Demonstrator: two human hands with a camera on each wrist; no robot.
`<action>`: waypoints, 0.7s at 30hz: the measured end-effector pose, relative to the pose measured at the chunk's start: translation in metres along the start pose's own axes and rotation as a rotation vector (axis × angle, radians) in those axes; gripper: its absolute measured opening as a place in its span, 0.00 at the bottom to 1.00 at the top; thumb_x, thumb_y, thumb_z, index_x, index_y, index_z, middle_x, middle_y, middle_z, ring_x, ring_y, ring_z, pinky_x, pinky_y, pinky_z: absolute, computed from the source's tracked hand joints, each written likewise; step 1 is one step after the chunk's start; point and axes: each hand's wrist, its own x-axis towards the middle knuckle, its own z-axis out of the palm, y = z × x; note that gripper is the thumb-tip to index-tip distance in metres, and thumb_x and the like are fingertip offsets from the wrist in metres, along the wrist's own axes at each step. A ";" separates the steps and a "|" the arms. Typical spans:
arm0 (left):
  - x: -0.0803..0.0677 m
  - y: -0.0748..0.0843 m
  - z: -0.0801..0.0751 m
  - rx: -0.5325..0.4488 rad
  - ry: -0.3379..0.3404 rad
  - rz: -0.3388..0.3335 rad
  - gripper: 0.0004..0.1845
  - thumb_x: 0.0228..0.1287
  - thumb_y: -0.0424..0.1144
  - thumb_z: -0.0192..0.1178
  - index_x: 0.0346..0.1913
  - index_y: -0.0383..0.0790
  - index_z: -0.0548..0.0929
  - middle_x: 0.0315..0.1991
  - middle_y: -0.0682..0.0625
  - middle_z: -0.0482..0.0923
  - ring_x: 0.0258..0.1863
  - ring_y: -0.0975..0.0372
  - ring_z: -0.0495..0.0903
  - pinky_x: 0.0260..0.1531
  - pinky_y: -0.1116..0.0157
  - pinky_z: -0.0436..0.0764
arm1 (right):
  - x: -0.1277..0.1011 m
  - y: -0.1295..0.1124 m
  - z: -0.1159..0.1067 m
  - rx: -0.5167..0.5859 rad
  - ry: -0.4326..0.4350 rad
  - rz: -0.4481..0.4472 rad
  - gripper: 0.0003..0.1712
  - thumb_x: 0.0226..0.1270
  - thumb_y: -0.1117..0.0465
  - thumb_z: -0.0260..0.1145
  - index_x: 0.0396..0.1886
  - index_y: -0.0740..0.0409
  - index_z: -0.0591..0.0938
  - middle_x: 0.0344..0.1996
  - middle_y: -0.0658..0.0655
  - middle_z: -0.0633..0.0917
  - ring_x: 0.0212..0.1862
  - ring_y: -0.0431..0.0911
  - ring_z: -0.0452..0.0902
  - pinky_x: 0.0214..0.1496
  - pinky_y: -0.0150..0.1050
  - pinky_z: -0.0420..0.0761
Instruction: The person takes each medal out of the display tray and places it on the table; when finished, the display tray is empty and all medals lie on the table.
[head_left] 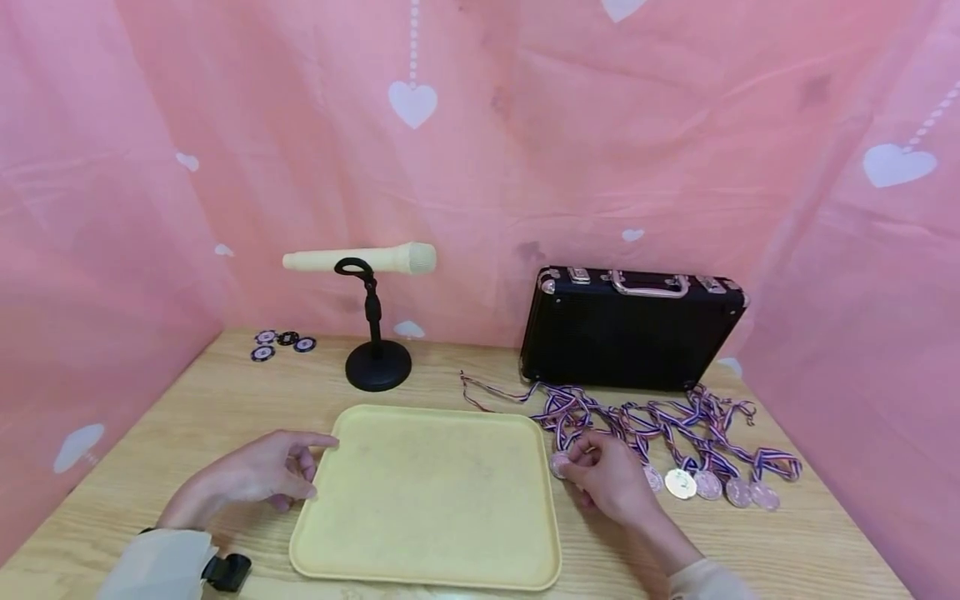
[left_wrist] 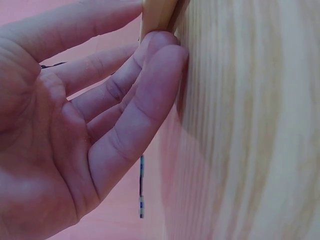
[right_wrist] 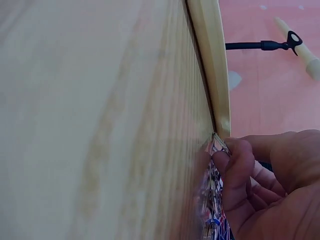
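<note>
A pale yellow tray (head_left: 427, 567) lies flat on the wooden table (head_left: 225, 400) in front of me. My left hand (head_left: 288, 468) rests on the table just off the tray's left edge, fingers loosely bent and holding nothing; the left wrist view shows its fingertips (left_wrist: 160, 55) against the wood beside the tray rim (left_wrist: 157, 15). My right hand (head_left: 592, 471) sits by the tray's right edge and pinches a silver medal (head_left: 558, 464) between thumb and fingers. In the right wrist view the medal (right_wrist: 220, 143) shows edge-on beside the tray rim (right_wrist: 212, 60).
Several more medals (head_left: 708, 485) on striped ribbons (head_left: 645, 417) lie spread out right of the tray. A black case (head_left: 630, 329) stands upright behind them. A cream microphone (head_left: 360, 259) on a black stand (head_left: 377, 367) and a few poker chips (head_left: 281, 343) sit at the back left.
</note>
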 end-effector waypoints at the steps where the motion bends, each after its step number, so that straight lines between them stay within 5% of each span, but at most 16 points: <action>1: 0.001 0.000 0.000 -0.001 0.000 0.001 0.41 0.60 0.26 0.72 0.76 0.23 0.66 0.36 0.46 0.75 0.30 0.57 0.78 0.25 0.64 0.83 | 0.000 0.000 -0.001 -0.028 0.011 -0.015 0.11 0.62 0.60 0.80 0.32 0.55 0.82 0.19 0.51 0.81 0.18 0.43 0.77 0.22 0.35 0.78; 8: 0.003 0.004 -0.002 0.004 -0.004 0.001 0.41 0.60 0.25 0.72 0.76 0.24 0.66 0.35 0.46 0.75 0.30 0.57 0.78 0.25 0.63 0.83 | 0.002 0.001 -0.006 -0.161 0.018 -0.132 0.13 0.62 0.55 0.80 0.34 0.52 0.83 0.27 0.48 0.80 0.31 0.42 0.72 0.36 0.35 0.71; 15: 0.004 0.006 -0.004 0.014 0.000 0.006 0.41 0.60 0.26 0.72 0.76 0.23 0.66 0.36 0.46 0.75 0.30 0.57 0.78 0.25 0.62 0.83 | 0.006 0.003 -0.013 -0.161 -0.058 -0.216 0.10 0.62 0.61 0.79 0.34 0.50 0.83 0.27 0.47 0.80 0.30 0.39 0.73 0.34 0.33 0.72; 21: 0.004 0.006 -0.005 -0.003 0.001 0.035 0.41 0.60 0.26 0.71 0.75 0.22 0.66 0.38 0.45 0.75 0.32 0.57 0.78 0.26 0.63 0.83 | 0.009 0.006 -0.032 -0.106 0.031 -0.248 0.07 0.64 0.63 0.77 0.39 0.55 0.86 0.30 0.50 0.84 0.32 0.39 0.76 0.34 0.32 0.77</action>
